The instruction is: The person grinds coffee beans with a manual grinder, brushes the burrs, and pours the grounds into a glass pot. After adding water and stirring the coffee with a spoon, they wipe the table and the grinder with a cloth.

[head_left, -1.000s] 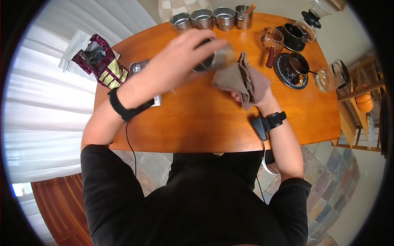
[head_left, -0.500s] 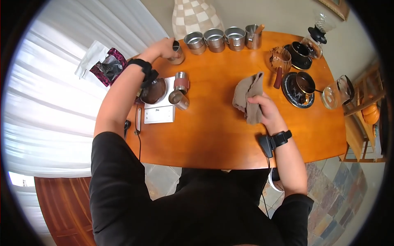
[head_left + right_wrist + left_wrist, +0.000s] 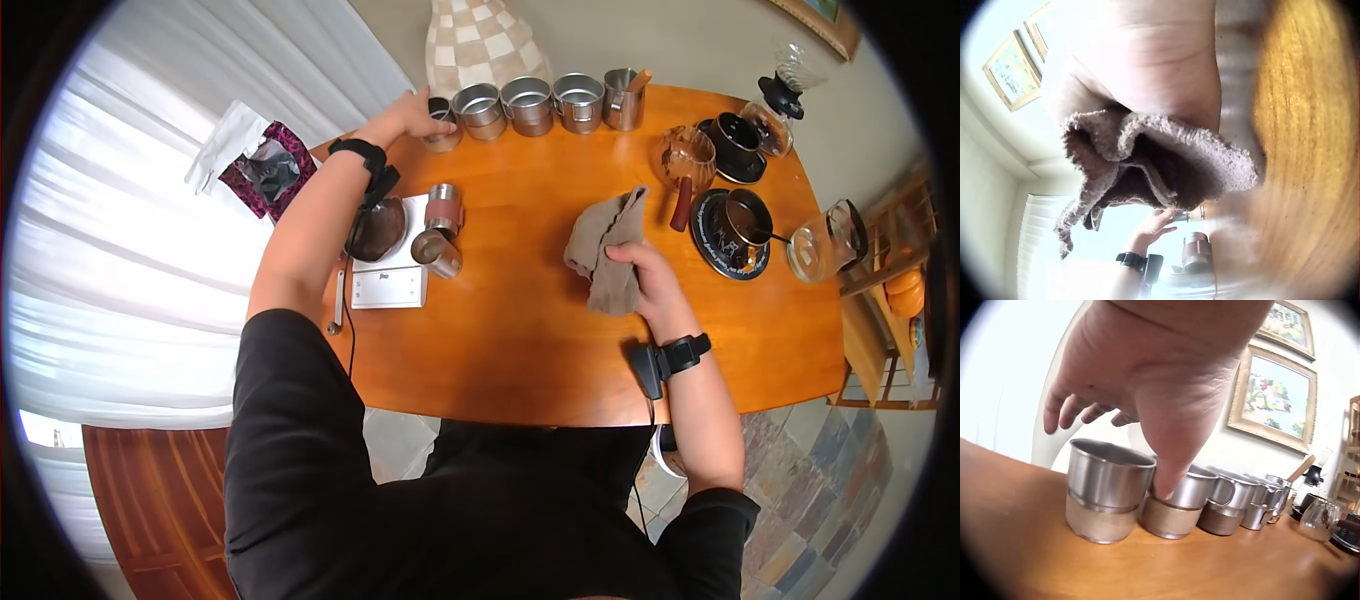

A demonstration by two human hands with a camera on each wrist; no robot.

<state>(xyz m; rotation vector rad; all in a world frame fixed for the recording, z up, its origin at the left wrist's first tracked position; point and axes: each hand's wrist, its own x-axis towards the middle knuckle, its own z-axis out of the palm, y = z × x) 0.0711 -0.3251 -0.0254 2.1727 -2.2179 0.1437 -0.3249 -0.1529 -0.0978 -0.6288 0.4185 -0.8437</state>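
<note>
At the left end of a row of metal cups, my left hand (image 3: 408, 115) hovers over the end cup (image 3: 1109, 487), a steel one with a beige lower band. In the left wrist view its fingers spread loosely above and behind the rim, and the thumb overlaps the neighbouring cup (image 3: 1175, 515). My right hand (image 3: 652, 280) grips a folded brown-grey cloth (image 3: 605, 245) over the middle right of the table, thumb on top. Its fingers are hidden beneath the cloth.
Below my left forearm are a white scale (image 3: 390, 288), a grinder with a brown band (image 3: 443, 210) and a tipped small metal cup (image 3: 436, 253). A coffee bag (image 3: 268, 172) stands left. To the right are a glass pot (image 3: 688, 158), a cup on a saucer (image 3: 745, 215) and a glass carafe (image 3: 815, 250).
My left hand has carried a metal cup away from the cloth to the row's left end, where it now stands and the fingers have loosened. My right hand still holds the cloth.
</note>
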